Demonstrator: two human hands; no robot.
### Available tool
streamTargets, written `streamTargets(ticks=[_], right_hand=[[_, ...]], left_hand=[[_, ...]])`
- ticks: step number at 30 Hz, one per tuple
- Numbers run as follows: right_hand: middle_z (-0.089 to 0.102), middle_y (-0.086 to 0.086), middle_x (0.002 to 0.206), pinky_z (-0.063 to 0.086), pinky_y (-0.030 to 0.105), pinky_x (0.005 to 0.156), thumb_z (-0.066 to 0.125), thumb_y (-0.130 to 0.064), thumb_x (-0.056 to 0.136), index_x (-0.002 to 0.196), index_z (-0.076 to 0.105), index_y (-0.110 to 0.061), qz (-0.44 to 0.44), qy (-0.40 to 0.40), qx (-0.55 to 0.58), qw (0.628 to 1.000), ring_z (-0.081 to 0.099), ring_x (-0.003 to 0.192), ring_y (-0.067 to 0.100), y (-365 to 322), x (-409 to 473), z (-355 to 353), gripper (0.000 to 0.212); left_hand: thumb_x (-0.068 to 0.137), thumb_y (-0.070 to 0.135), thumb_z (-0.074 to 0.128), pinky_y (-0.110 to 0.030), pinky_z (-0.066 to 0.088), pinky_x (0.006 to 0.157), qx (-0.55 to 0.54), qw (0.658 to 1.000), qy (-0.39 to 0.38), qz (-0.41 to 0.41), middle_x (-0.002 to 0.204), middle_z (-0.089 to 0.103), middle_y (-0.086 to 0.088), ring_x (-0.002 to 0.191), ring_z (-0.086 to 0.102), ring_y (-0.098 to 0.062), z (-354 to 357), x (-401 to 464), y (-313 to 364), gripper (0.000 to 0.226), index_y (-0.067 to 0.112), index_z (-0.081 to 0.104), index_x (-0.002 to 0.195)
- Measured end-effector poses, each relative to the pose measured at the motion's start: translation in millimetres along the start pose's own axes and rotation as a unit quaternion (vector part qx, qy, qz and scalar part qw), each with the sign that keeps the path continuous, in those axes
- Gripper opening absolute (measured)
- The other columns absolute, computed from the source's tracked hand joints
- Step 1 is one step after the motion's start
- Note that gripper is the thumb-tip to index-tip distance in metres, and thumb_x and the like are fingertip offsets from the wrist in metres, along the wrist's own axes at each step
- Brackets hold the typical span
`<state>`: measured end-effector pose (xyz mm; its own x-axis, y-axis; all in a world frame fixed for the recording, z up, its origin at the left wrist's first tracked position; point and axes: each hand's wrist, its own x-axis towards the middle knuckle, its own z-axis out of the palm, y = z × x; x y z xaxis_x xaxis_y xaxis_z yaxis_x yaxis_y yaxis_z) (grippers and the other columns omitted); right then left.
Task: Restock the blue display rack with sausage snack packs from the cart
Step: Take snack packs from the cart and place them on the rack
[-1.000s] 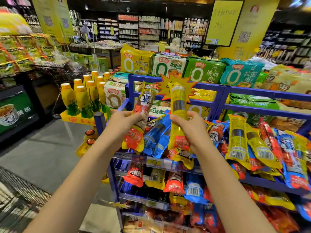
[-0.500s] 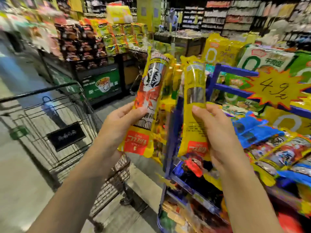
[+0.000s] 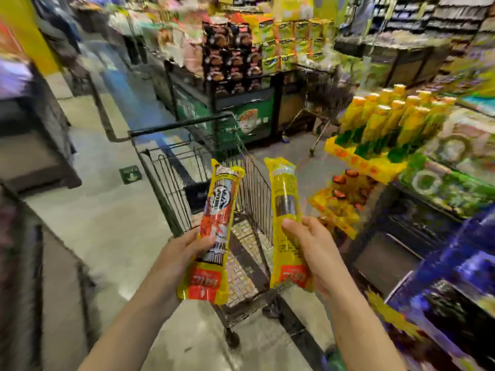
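Yellow sausage packs fill both hands: left hand grips the red-printed pack, right hand the plain yellow pack. Light, slick film; likely best held mid-length above the cart.

Bright, even store light fills the aisle, probably from overhead fixtures outside the view. The polished floor carries pale sheen, with soft shadow under the cart. Motion blur smears nearly everything: the shelves behind, the blue rack at right and the dark fixtures at left streak into blocky colour. The two snack packs and both forearms at centre stay fairly sharp, with glare on their glossy wrappers. Wide-angle distortion bends lines toward the edges.
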<state>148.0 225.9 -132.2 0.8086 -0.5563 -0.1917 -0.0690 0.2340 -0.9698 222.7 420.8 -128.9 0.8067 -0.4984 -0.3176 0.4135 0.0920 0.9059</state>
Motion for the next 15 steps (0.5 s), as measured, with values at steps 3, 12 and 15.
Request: streamTargets(ticks=[3,12,15], right_hand=[[0.065,0.0,0.07,0.049,0.022,0.047,0.062,-0.013,0.089,0.1,0.06,-0.009,0.043,0.008,0.0,0.999,0.062,0.053,0.006,29.3,14.1,34.8,0.012],[0.062,0.013,0.08,0.05,0.025,0.045,0.06,-0.01,0.089,0.097,0.057,-0.008,0.159,0.103,-0.016,0.982,0.062,0.06,0.02,100.9,72.1,46.2,0.009],[0.063,0.019,0.087,0.053,0.033,0.052,0.062,-0.013,0.088,0.105,0.055,-0.005,0.213,0.139,-0.007,0.967,0.063,0.067,0.028,135.5,97.1,44.3,0.02]], left_hand=[[0.072,0.017,0.062,-0.023,0.052,0.05,-0.012,1.0,0.016,-0.023,0.079,0.069,-0.01,0.057,0.063,-0.017,-41.6,23.6,-4.4,0.031,0.01,0.066,0.102],[0.083,0.013,0.064,-0.032,0.054,0.06,0.005,0.989,0.009,-0.145,0.089,0.068,-0.018,0.068,0.063,-0.025,-82.3,134.4,-38.6,0.027,0.005,0.064,0.108],[0.081,0.012,0.066,-0.033,0.055,0.061,0.026,0.982,-0.007,-0.185,0.087,0.068,-0.018,0.067,0.063,-0.025,-85.0,171.7,-52.4,0.025,0.005,0.065,0.105]])
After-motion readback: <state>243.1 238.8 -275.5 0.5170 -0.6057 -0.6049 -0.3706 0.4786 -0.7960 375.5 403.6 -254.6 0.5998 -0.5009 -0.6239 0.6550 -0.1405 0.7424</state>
